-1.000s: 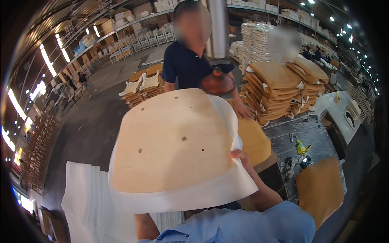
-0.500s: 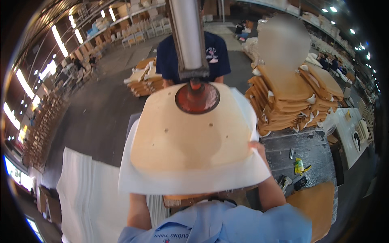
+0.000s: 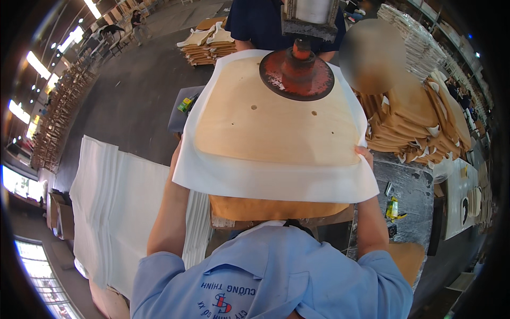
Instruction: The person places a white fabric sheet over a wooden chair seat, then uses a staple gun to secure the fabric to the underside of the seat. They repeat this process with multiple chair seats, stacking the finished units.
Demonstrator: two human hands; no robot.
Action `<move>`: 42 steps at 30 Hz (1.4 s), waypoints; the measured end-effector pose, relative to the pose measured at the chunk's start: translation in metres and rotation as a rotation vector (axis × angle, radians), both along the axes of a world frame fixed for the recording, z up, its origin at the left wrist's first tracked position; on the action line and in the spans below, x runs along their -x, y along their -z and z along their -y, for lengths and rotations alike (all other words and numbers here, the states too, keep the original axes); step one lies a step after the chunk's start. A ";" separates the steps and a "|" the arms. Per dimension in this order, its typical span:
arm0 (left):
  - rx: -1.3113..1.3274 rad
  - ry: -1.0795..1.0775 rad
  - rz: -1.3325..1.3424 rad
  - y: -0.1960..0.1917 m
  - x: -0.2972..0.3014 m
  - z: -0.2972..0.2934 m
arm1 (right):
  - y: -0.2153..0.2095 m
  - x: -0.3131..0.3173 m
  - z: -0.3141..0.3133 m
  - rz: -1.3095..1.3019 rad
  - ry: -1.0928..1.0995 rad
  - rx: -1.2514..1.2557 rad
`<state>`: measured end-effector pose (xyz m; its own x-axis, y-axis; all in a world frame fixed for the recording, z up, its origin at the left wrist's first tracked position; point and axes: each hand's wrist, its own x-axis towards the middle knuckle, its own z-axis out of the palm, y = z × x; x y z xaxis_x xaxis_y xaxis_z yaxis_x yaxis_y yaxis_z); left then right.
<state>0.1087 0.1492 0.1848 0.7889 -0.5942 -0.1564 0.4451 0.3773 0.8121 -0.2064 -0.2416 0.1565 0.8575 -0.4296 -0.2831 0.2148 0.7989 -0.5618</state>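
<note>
A pale wooden seat panel with small holes lies on a white foam-like sheet that spreads past its edges. A round red press disc sits over the panel's far part; whether it touches the wood I cannot tell. My right hand grips the right edge of the sheet beside the panel, thumb on top and other fingers hidden underneath. At the sheet's left edge is my left hand, its fingers mostly hidden behind the sheet. Under the near edge shows a tan padded piece.
A person in a dark shirt stands opposite, hands hidden behind the sheet. White sheets are stacked at left. Tan padded pieces pile up at right, beyond a plastic-covered table with a yellow tool.
My left arm has swung outward, from under the sheet's near edge to its left side. My right hand stays at the right edge. The view has shifted, and more of the tan piece shows.
</note>
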 end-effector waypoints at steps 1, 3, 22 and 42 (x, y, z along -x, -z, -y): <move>0.045 0.025 -0.072 -0.002 -0.002 0.000 | 0.003 0.003 0.002 -0.005 -0.021 0.010; 0.136 0.077 -0.219 -0.008 -0.004 0.003 | 0.007 0.014 0.010 -0.039 -0.070 0.029; -0.320 0.184 -0.197 0.043 0.053 -0.016 | 0.007 0.045 -0.003 -0.514 -0.018 0.576; -0.450 0.142 -0.458 0.108 0.081 -0.020 | 0.076 0.062 -0.001 -0.722 -0.043 0.567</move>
<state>0.0280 0.1687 0.0772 0.5024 -0.4859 -0.7152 0.8038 -0.0425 0.5934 -0.2683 -0.2410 0.0803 0.5726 -0.6395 -0.5130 -0.3642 0.3622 -0.8580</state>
